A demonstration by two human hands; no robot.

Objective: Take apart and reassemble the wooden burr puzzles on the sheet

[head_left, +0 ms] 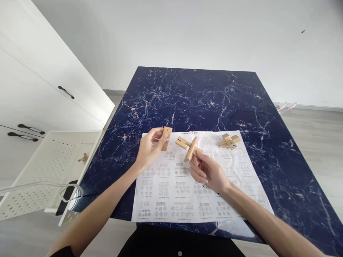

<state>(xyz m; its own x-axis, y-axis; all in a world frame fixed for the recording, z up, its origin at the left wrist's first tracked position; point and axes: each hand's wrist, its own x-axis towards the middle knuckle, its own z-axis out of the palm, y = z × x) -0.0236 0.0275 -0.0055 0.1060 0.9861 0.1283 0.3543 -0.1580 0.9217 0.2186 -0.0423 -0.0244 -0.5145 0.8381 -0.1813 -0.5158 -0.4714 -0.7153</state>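
Observation:
My left hand point(154, 144) pinches a notched wooden puzzle piece point(167, 132) upright, with a dark mark on its top end. To its right, my right hand point(207, 169) grips one end of two crossed wooden puzzle pieces point(192, 149); a mark shows on their far left end. The two held parts are apart. Beneath both hands lies a white instruction sheet point(182, 210) printed with rows of small diagrams. On its upper right rests an assembled wooden burr puzzle point(229, 141), marked on one end and touched by neither hand.
The sheet lies on a dark blue marbled table point(198, 96). At the left stands a white perforated cart point(34, 200) with a small wooden piece point(83, 158) in it and a bent rod point(53, 184) across it. White cabinets point(48, 71) stand behind the cart.

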